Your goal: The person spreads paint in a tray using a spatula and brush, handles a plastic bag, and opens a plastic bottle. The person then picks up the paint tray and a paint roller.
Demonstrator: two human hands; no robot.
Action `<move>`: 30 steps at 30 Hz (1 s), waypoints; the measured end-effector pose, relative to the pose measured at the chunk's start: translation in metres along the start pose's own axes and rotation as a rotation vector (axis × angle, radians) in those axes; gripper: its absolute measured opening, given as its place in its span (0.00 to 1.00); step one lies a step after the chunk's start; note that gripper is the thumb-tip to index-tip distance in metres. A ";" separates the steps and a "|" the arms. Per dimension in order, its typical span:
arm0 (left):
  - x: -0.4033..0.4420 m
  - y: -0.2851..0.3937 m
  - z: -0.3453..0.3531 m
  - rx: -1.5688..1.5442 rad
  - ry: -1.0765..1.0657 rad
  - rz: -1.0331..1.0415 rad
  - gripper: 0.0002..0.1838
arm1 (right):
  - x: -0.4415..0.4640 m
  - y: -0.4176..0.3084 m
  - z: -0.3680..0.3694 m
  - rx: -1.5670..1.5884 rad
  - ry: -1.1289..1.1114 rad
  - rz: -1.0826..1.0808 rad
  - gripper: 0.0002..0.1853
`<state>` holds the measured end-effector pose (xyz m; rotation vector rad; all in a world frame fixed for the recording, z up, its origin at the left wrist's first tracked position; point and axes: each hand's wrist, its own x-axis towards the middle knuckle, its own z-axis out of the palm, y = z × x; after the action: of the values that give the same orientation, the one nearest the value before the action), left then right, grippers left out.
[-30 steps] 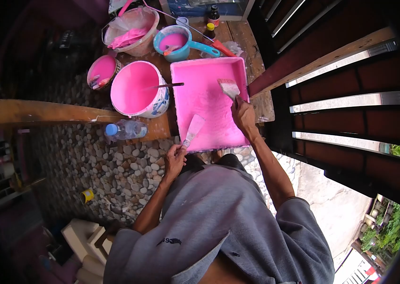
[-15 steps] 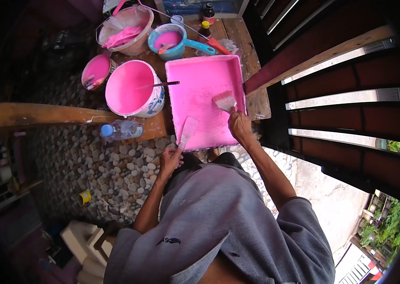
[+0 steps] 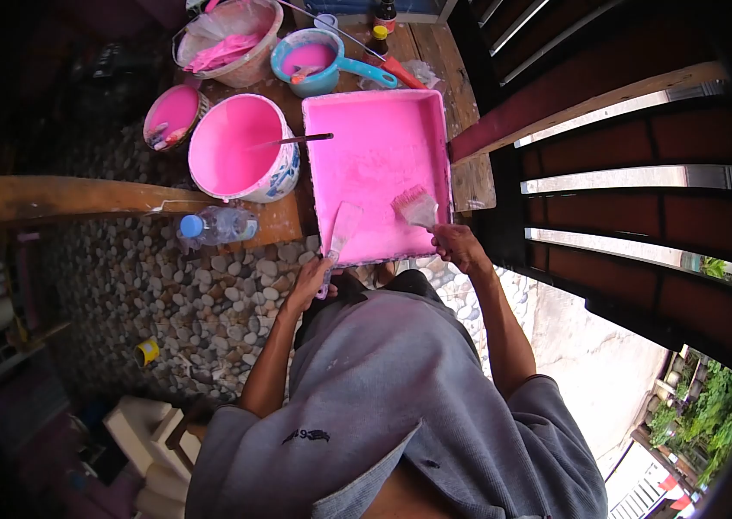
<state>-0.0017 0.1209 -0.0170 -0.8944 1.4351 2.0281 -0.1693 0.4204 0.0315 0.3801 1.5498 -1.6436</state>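
Note:
A square tray (image 3: pixel 375 130) coated in pink paint lies at the near edge of the wooden table. My right hand (image 3: pixel 463 248) grips a wide paintbrush (image 3: pixel 418 208) by its handle, its pink bristles over the tray's lower right part. At the tray's lower left corner, my left hand (image 3: pixel 312 281) is closed on a flat scraper (image 3: pixel 345 225), whose pink-smeared blade lies over the tray. Left of the tray is a white bucket (image 3: pixel 236 143) of pink paint with a dark stick (image 3: pixel 304 138) across its rim.
Behind stand a blue dipper (image 3: pixel 310 62), a large pink-stained bucket (image 3: pixel 232 39) and a dark bottle with a yellow cap (image 3: pixel 379 39). A small paint pot (image 3: pixel 174 115) and plastic bottle (image 3: pixel 223 226) are at the left. Wooden slats (image 3: pixel 634 221) rise at the right.
The brush in my right hand has moved down the tray toward me, its bristles now pointing up-left. My left hand still holds the scraper, with more of its handle showing. The view has shifted slightly.

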 end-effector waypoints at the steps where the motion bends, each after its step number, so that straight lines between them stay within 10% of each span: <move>1: 0.000 0.000 0.002 -0.008 0.018 -0.008 0.26 | -0.002 0.002 -0.002 -0.065 0.026 -0.004 0.13; 5: -0.002 0.001 0.009 0.062 0.172 -0.004 0.23 | -0.018 -0.010 0.007 -0.410 0.158 0.000 0.14; 16: -0.042 0.022 0.015 0.132 0.235 0.162 0.15 | -0.017 0.050 0.060 -1.076 0.462 -0.911 0.19; 30: -0.030 0.033 0.052 0.049 -0.089 0.302 0.09 | -0.009 0.053 0.070 -1.132 0.318 -0.785 0.18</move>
<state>-0.0172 0.1584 0.0380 -0.5863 1.6430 2.2045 -0.1032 0.3638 0.0153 -0.6831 2.7835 -0.9141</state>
